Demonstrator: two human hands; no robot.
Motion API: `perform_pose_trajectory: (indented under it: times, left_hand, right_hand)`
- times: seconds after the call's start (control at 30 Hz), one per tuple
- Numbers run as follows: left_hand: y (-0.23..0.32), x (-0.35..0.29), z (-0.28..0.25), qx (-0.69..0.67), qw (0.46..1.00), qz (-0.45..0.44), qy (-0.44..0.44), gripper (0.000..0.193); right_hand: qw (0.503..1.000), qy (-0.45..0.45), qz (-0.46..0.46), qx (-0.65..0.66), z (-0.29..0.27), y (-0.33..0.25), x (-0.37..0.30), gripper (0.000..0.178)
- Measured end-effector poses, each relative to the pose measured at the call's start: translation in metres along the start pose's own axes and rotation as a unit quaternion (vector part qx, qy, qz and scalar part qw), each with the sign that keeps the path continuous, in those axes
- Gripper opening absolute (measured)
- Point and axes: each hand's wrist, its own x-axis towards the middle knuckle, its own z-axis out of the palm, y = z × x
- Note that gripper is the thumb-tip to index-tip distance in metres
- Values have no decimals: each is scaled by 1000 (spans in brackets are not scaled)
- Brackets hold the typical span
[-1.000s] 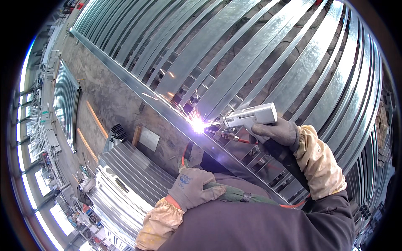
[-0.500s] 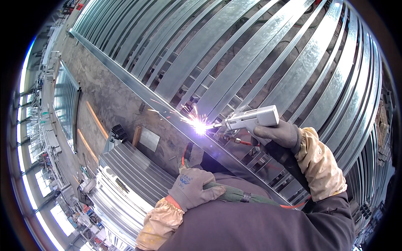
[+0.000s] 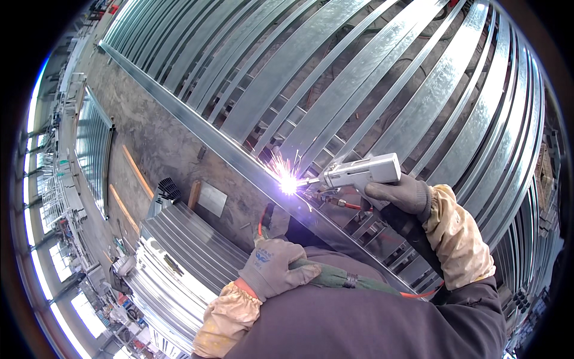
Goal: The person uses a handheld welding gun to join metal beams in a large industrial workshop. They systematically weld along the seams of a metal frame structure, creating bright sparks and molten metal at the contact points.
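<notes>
White arc (image 3: 288, 184) flares at the edge of a metal rail (image 3: 236, 154).
The torch (image 3: 362, 172) sits at three o'clock from the arc, clasped in the right grip (image 3: 399, 194); the left grip (image 3: 275, 269), at six o'clock, curls round a green-sleeved cable (image 3: 332, 276). Even heat likely demands a steady torch and slack cable.

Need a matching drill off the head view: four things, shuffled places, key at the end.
Things:
1. Welding gun
2. Green cable sleeve
3. Sparks
4. Grey metal plate

Places:
A. Beside the short wooden block
B. In the gloved right hand
C. In the gloved left hand
D. At the gun's tip

Pairs: 1-B, 2-C, 3-D, 4-A
</notes>
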Motion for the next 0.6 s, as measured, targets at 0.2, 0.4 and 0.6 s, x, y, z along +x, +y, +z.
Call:
perform_pose_trajectory:
  times: [0.2, 0.4, 0.6]
  left_hand:
    - [2, 2, -2, 15, 1000, 1, -3, 35]
    - [4, 2, -2, 7, 1000, 3, 3, 36]
    - [5, 4, -2, 2, 1000, 2, -10, 37]
  right_hand:
    - [999, 16, 31, -21, -2, -1, -5, 44]
    - [999, 20, 44, -10, 2, -10, -11, 46]
    - [999, 8, 29, -33, -7, 7, -10, 47]
